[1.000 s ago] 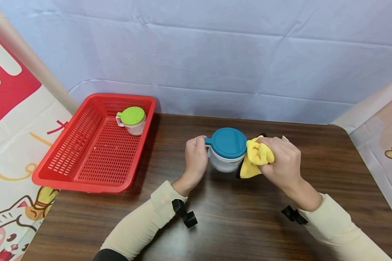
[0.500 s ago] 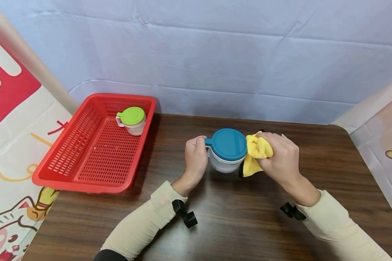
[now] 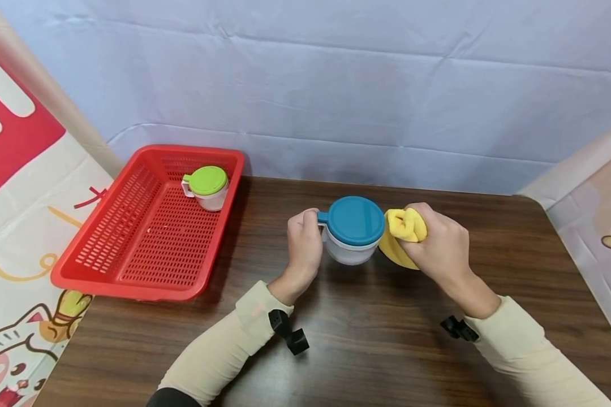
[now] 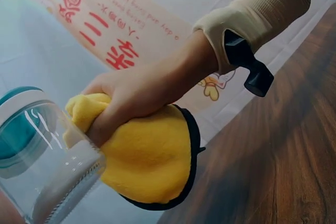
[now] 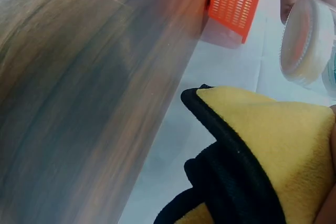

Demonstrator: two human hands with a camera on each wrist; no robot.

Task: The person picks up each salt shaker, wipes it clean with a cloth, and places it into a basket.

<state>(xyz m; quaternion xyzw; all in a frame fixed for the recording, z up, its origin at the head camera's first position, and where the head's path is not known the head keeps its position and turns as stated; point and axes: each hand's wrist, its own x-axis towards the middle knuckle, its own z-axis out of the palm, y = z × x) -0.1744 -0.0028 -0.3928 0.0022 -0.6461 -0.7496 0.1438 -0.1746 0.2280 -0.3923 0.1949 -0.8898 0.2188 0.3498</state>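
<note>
Change: right hand [image 3: 440, 243] has bunched the yellow cloth [image 3: 404, 234] higher against the blue-lidded jar [image 3: 353, 230].
Head: left hand [image 3: 304, 244] curls round the jar's handle above the table [image 3: 387, 339]; red basket [image 3: 147, 226] at left.
Left wrist: right hand's fingers clench the cloth against the jar's clear wall.
Right wrist: cloth fills the foreground; fingers hidden.

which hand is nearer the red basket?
Left. The left hand grips the blue-lidded cup's handle, just right of the red basket. The right hand, holding the yellow cloth, is beyond the cup.
</note>
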